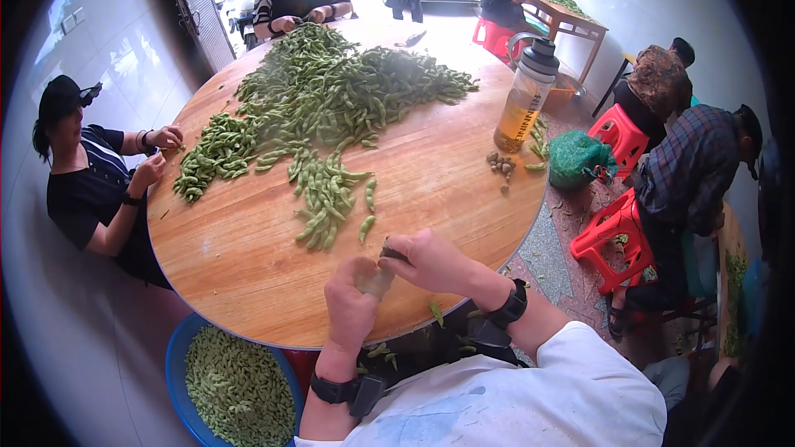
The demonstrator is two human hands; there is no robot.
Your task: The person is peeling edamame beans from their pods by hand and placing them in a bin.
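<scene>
Over the near edge of the round wooden table [464, 207], my two hands are close together. My left hand [354, 296] is closed with fingers curled; whatever it grips is hidden. Fingers of my right hand [435, 261] are pinched, and a small dark piece [394, 254] shows at their tips; I cannot make out its kind. Just beyond my hands lies a single green soybean pod [366, 228]. A small group of pods [323, 199] spreads behind it, below the large pod heap [331, 87]. Another pod [436, 314] is by the table edge beneath my right wrist.
A blue basin [175, 364] of shelled beans stands below the table at left. A bottle of amber liquid [526, 91] and several small brown round things [500, 165] sit at right. Co-workers handle pods at left and far side. Red stools [617, 236] and a green net bag [580, 159] stand right.
</scene>
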